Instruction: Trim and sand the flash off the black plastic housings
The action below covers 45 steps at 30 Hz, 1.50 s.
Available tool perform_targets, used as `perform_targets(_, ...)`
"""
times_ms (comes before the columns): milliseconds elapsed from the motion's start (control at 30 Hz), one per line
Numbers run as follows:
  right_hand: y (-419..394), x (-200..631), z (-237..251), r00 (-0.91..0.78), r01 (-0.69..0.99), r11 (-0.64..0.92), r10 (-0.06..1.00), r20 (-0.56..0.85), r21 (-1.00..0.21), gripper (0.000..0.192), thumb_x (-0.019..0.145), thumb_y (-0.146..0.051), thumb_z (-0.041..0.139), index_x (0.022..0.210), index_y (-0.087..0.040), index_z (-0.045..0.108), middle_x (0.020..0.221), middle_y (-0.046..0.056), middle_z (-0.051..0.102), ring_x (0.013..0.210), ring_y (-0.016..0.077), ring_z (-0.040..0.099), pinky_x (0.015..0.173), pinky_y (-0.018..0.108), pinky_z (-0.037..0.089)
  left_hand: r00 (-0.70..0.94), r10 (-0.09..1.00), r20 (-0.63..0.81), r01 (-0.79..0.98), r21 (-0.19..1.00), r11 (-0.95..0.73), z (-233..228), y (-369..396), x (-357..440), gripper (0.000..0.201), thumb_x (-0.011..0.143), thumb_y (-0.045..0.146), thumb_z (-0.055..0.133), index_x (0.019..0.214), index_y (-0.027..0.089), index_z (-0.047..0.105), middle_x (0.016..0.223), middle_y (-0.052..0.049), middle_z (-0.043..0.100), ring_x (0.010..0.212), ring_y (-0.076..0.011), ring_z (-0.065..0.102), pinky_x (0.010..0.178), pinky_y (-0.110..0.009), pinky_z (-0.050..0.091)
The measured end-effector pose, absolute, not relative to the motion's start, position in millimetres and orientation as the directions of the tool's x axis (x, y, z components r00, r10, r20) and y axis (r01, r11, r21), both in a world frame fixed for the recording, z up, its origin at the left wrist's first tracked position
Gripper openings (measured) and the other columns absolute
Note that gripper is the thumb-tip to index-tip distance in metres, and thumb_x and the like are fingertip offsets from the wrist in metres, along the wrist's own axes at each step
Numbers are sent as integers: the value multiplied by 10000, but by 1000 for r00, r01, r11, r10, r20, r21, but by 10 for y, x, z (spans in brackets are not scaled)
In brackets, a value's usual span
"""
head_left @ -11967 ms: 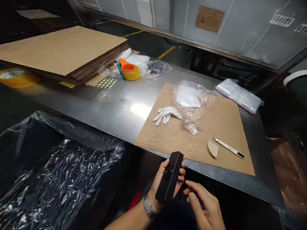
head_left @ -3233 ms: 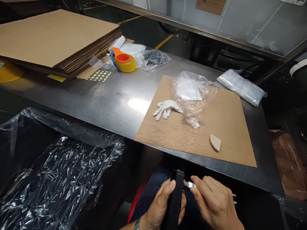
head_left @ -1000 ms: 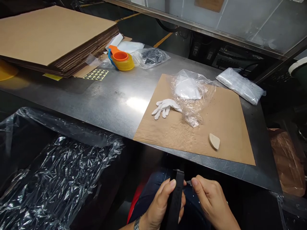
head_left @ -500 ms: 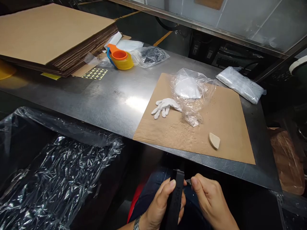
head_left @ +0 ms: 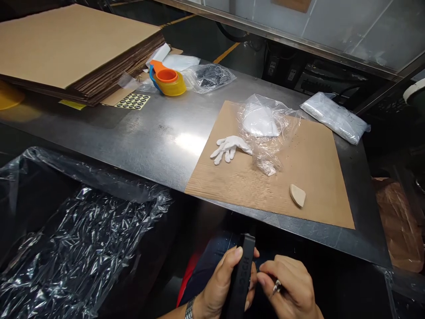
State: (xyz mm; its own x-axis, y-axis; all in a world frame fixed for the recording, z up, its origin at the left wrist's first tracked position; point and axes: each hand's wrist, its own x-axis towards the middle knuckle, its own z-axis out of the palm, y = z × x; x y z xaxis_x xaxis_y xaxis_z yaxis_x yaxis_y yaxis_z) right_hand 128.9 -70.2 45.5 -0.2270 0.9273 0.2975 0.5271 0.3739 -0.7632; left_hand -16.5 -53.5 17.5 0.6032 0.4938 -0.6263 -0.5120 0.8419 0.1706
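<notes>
Below the table edge, left hand (head_left: 221,288) clasps black part (head_left: 241,277).

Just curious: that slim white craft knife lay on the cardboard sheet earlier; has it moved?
Yes. The brown cardboard sheet no longer bears it beside the tan wedge-shaped block; a metal tip shows in the right hand, below the steel table's edge.

A single head-worn camera looks forward and down from the near edge of the steel surface (head_left: 159,137). The two hands sit close at the bottom of the frame, below the surface edge. The view faces the far wall panels, taking in the cardboard stack (head_left: 76,48) far left and a plastic-lined bin (head_left: 76,239) near left.
</notes>
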Motion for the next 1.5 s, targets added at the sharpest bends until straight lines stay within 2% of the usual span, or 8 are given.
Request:
perform_targets(100,-707,1298,476,-191,532,335,942,275,-778,58,854,-217,521,845,-175,559,580,-9,541,461,91,457,455,219,355,595,516,-617,-503,215,837,175,-537,-164,470,665,592,610,845,159,584,448,43,511,294,-50,399,297,-142,284)
perform_targets(200,-727,1309,489,-172,534,199,977,125,-822,190,892,-360,459,934,-194,539,648,-4,566,519,102,523,492,204,402,580,547,-603,-513,251,821,167,-541,-161,466,680,589,598,866,163,572,453,41,519,292,-57,407,294,-145,283)
perform_targets(300,-747,1305,487,-137,585,46,990,-43,-810,284,945,-309,298,776,-203,500,608,-15,520,507,93,498,496,198,379,570,558,-604,-506,277,817,161,-543,-161,455,692,583,589,873,168,558,465,39,525,297,-61,411,302,-154,295)
perform_targets(367,-750,1296,479,-111,665,15,991,-79,-747,316,943,-254,285,662,-204,420,554,-30,451,468,82,440,470,195,331,574,548,-608,-498,272,823,162,-544,-162,461,686,588,592,877,171,549,469,40,522,302,-61,408,309,-156,296)
perform_targets(533,-726,1289,455,-129,803,81,991,-39,-591,316,934,-258,344,623,-203,360,516,-46,415,431,68,393,440,193,263,576,545,-610,-495,271,826,164,-546,-158,474,676,596,598,877,172,534,464,41,515,301,-58,395,311,-158,288)
perform_targets(767,-712,1295,422,-136,855,130,990,24,-501,351,937,-290,358,598,-197,374,485,-50,415,405,59,398,432,195,243,566,548,-616,-491,281,824,146,-555,-155,483,676,601,593,888,172,524,450,44,505,299,-59,381,309,-162,296)
perform_targets(1167,-687,1259,443,-108,900,133,991,85,-414,425,947,-337,323,554,-188,383,444,-53,414,360,51,399,413,200,226,537,545,-645,-484,294,824,104,-590,-165,463,698,583,586,893,168,528,481,37,514,326,-64,413,342,-170,326)
perform_targets(1500,-727,1258,416,-124,881,119,992,19,-458,413,946,-335,322,569,-189,403,449,-57,437,362,50,405,416,190,224,528,517,-674,-491,254,833,78,-582,-164,464,688,572,606,894,163,531,468,44,491,352,-58,402,359,-164,322)
